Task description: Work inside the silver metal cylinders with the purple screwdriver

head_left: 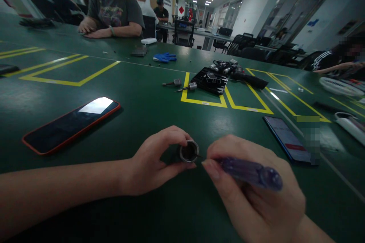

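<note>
Between the thumb and fingers of my left hand [155, 161] is a small metal cylinder [193, 143], its round open end turned toward me. My right hand [256, 190] grips a screwdriver [251, 172] by its translucent purple handle. The thin dark shaft points left, and its end meets the rim or opening of the cylinder; whether the tip is inside I cannot tell. Both hands are just above the green table [137, 216].
A red-edged phone [71, 123] lies on the left, a blue-edged phone [288, 140] on the right. Ahead are two small metal-bodied parts [186, 86], a black tray [211, 79], dark cabled parts [228, 66] and a blue glove [164, 57]. A person [115, 13] sits opposite.
</note>
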### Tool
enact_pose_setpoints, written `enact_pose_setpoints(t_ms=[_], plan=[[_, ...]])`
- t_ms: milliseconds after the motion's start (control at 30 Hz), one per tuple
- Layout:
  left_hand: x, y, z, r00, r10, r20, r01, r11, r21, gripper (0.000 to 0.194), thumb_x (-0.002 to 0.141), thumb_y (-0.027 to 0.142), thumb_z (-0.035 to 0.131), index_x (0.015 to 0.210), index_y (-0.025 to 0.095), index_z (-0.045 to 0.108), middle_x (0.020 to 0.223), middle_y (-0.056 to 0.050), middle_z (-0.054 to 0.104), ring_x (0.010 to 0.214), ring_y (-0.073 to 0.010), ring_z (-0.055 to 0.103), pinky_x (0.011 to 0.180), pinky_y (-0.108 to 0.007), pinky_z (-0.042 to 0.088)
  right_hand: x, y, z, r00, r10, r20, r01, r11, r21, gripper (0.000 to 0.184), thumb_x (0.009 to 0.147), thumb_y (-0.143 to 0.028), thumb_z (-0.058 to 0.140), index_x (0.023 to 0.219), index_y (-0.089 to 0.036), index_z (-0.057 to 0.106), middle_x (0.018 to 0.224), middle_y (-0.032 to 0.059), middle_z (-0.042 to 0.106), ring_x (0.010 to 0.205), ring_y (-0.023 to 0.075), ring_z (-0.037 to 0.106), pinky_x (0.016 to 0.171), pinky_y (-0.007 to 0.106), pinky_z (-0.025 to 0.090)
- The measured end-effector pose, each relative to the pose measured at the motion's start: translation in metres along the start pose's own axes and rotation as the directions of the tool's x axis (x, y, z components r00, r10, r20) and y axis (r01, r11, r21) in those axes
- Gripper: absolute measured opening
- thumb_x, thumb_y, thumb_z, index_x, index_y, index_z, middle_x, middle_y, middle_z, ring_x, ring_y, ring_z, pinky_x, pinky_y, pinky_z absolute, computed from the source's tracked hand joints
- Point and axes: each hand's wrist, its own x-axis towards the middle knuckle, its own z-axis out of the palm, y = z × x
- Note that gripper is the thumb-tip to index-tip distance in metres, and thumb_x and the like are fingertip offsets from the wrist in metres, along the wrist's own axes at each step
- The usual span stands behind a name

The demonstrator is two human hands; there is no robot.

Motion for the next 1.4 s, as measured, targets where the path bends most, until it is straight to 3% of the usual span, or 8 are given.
enact_pose_setpoints(t_ms=[300,467,767,1100,1400], plan=[[-0.005,0.002,-0.010,0.998,-0.034,-0.056,0.036,0.999,0.032,0.034,0.075,0.010,0.068,0.099,0.018,0.046,0.091,-0.004,0.059,0.082,-0.0153,0.059,0.070,-0.027,0.051,0.000,-0.011,0.009,0.993,-0.033,-0.116,0.020,0.994,-0.105,0.012,0.075,-0.008,0.055,0.077,-0.019,0.056,0.062,0.0018,0.067,0.057,0.0153,0.066,0.052,0.024,0.054],[-0.008,0.003,-0.013,0.996,-0.065,-0.057,0.069,0.995,0.065,0.031,0.075,0.013,0.068,0.097,0.017,0.046,0.089,-0.003,0.059,0.079,-0.0144,0.059,0.069,-0.027,0.050,-0.009,-0.008,0.017,0.972,0.011,-0.235,-0.020,0.999,-0.036,0.011,0.075,-0.008,0.060,0.080,-0.018,0.059,0.068,0.0014,0.066,0.060,0.0131,0.064,0.056,0.024,0.053],[-0.010,0.002,-0.013,0.996,-0.085,-0.039,0.088,0.992,0.088,0.029,0.076,0.014,0.067,0.097,0.017,0.047,0.091,-0.003,0.060,0.080,-0.0137,0.059,0.069,-0.026,0.050,-0.012,-0.004,0.017,0.984,0.051,-0.171,-0.044,0.998,0.045,0.012,0.075,-0.008,0.060,0.082,-0.018,0.060,0.072,0.0020,0.065,0.062,0.0133,0.063,0.053,0.024,0.052],[-0.009,-0.002,-0.011,1.000,-0.025,0.005,0.025,0.995,0.092,0.024,0.079,0.012,0.063,0.097,0.017,0.048,0.092,-0.004,0.058,0.081,-0.0133,0.058,0.069,-0.024,0.051,-0.004,-0.004,0.015,0.986,0.058,-0.154,-0.068,0.996,-0.060,0.009,0.078,-0.008,0.056,0.076,-0.017,0.057,0.066,0.0002,0.063,0.057,0.0102,0.060,0.051,0.023,0.047],[-0.005,0.001,-0.009,0.998,-0.042,0.039,0.037,0.993,0.111,0.022,0.079,0.012,0.063,0.095,0.018,0.050,0.092,-0.004,0.056,0.080,-0.0136,0.058,0.067,-0.024,0.052,0.003,-0.007,0.012,0.987,0.063,-0.148,-0.072,0.996,-0.053,0.009,0.077,-0.007,0.055,0.071,-0.013,0.059,0.062,0.0006,0.062,0.053,0.0083,0.057,0.049,0.021,0.045]])
